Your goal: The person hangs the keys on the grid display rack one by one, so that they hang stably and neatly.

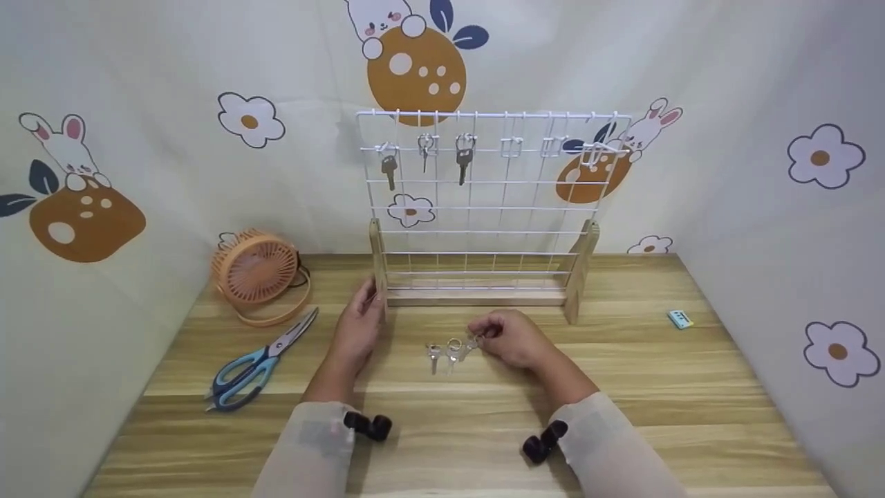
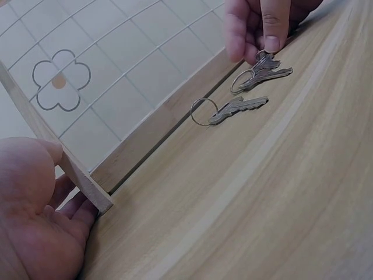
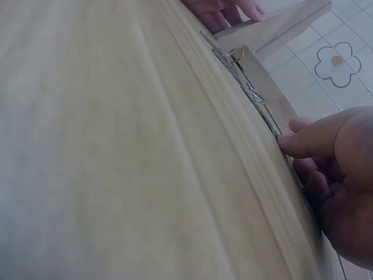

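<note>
My left hand (image 1: 359,325) holds the left wooden leg (image 2: 81,178) of a white wire grid rack (image 1: 484,207), thumb on one side and fingers behind it. Three metal keys with rings lie on the table in front of the rack: a left key (image 1: 434,358), a middle key (image 1: 453,354) and a right key (image 1: 470,346). My right hand (image 1: 515,339) pinches the right key at its ring end between thumb and fingers; in the right wrist view the thumb (image 3: 312,140) is low at the tabletop. Three more keys, one of them a dark key (image 1: 464,166), hang from hooks on the grid's left half.
More white hooks (image 1: 511,146) on the grid's right half bear no keys. An orange fan (image 1: 259,273) and blue-handled scissors (image 1: 259,363) are at the left of the table. A small blue-and-white packet (image 1: 680,319) lies at the right. A patterned cloth stands behind.
</note>
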The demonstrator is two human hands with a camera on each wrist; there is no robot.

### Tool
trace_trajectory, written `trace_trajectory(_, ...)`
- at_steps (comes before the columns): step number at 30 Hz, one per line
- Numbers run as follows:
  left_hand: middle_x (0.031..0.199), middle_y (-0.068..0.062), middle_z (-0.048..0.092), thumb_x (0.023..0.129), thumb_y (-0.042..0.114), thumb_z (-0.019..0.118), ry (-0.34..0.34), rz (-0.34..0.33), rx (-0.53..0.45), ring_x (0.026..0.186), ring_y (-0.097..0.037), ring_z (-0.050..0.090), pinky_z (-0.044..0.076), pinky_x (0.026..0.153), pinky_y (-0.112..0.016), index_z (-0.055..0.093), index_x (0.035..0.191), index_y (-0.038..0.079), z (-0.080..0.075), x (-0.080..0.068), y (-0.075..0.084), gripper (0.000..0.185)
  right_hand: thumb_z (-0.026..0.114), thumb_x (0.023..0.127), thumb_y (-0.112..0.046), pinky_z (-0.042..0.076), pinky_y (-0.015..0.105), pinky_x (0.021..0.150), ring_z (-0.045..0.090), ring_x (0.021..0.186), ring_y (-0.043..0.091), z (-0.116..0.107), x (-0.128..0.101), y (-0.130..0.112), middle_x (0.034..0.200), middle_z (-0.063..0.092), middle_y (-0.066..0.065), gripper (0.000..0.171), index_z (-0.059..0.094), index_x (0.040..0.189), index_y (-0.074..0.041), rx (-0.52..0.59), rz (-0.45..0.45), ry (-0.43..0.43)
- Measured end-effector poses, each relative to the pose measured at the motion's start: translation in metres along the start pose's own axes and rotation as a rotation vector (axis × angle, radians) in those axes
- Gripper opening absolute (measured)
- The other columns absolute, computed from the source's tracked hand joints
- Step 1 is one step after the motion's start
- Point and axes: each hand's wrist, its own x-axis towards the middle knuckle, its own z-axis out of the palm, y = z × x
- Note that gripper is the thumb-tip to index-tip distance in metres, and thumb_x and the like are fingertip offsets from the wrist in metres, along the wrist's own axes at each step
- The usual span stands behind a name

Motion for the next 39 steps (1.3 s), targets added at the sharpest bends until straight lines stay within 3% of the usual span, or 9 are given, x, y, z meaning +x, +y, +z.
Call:
trace_trajectory(9, 0.177, -0.009, 0.031, 0.116, 0.027, 0.047, -0.043, -0.022, -0.020, 0.165, -0.028, 0.030, 0.033, 0.134, -0.045, 0.028, 0.171, 0.017, 0.001, 0.001, 0.000, 0.058, 0.075, 0.097, -0.006, 0.060, 0.031, 0.093, 0.071, 0.098, 0.012, -0.020, -0.007, -0.002, 0.104, 0.082, 0.001, 0.017, 0.083, 0.110, -0.013, -0.049, 0.010, -0.033)
trace_trajectory(12, 0.177, -0.011, 0.031, 0.116, 0.027, 0.047, -0.037, -0.011, -0.021, 0.164, -0.030, 0.030, 0.032, 0.134, -0.046, 0.029, 0.171, 0.015, 0.000, 0.002, 0.001, 0.059, 0.077, 0.096, -0.010, 0.059, 0.029, 0.092, 0.071, 0.100, 0.014, -0.031, -0.009, -0.010, 0.107, 0.082, 0.002, 0.017, 0.083, 0.112, -0.011, 0.000, 0.015, 0.001)
trace_trajectory(16, 0.177, -0.012, 0.031, 0.116, 0.028, 0.049, -0.028, -0.013, -0.022, 0.164, -0.031, 0.031, 0.033, 0.134, -0.046, 0.029, 0.170, 0.015, -0.001, 0.002, 0.002, 0.059, 0.078, 0.097, -0.011, 0.062, 0.025, 0.084, 0.074, 0.095, 0.015, -0.043, -0.011, -0.026, 0.109, 0.082, 0.013, 0.020, 0.082, 0.115, -0.005, 0.151, -0.010, 0.104)
trace_trajectory(19, 0.176, -0.010, 0.032, 0.116, 0.030, 0.049, -0.027, -0.022, -0.006, 0.163, -0.029, 0.032, 0.034, 0.133, -0.045, 0.030, 0.170, 0.018, -0.002, 0.001, 0.002, 0.059, 0.078, 0.097, -0.008, 0.065, 0.026, 0.081, 0.075, 0.092, 0.014, -0.051, -0.014, -0.043, 0.110, 0.081, 0.015, 0.021, 0.080, 0.118, -0.002, 0.301, -0.024, 0.214)
trace_trajectory(22, 0.176, -0.009, 0.033, 0.116, 0.031, 0.049, -0.027, -0.018, 0.005, 0.163, -0.030, 0.032, 0.033, 0.134, -0.047, 0.031, 0.170, 0.019, -0.003, 0.000, 0.002, 0.059, 0.077, 0.097, -0.002, 0.066, 0.027, 0.081, 0.074, 0.088, 0.012, -0.061, -0.016, -0.063, 0.105, 0.081, 0.009, 0.022, 0.079, 0.118, 0.002, 0.449, -0.057, 0.329)
trace_trajectory(27, 0.175, -0.008, 0.035, 0.115, 0.032, 0.050, -0.019, -0.022, 0.011, 0.163, -0.028, 0.033, 0.032, 0.134, -0.046, 0.033, 0.169, 0.021, -0.003, -0.001, 0.002, 0.058, 0.074, 0.097, 0.004, 0.066, 0.025, 0.081, 0.074, 0.085, 0.013, -0.086, -0.019, -0.103, 0.100, 0.080, 0.004, 0.019, 0.078, 0.115, 0.005, 0.624, -0.176, 0.454)
trace_trajectory(34, 0.176, -0.008, 0.033, 0.116, 0.031, 0.049, -0.024, -0.033, 0.005, 0.164, -0.028, 0.032, 0.031, 0.135, -0.045, 0.031, 0.170, 0.020, -0.002, 0.000, 0.001, 0.058, 0.075, 0.099, -0.003, 0.067, 0.028, 0.087, 0.076, 0.090, 0.015, -0.127, -0.015, -0.159, 0.106, 0.077, 0.008, 0.019, 0.079, 0.118, -0.001, 0.667, -0.265, 0.529)
trace_trajectory(39, 0.177, -0.009, 0.031, 0.116, 0.029, 0.047, -0.037, -0.033, -0.019, 0.165, -0.028, 0.029, 0.029, 0.136, -0.045, 0.029, 0.170, 0.018, -0.002, 0.002, 0.000, 0.058, 0.074, 0.099, 0.000, 0.067, 0.027, 0.086, 0.076, 0.088, 0.016, -0.144, -0.005, -0.188, 0.101, 0.076, 0.010, 0.023, 0.076, 0.120, 0.006, 0.738, -0.334, 0.543)
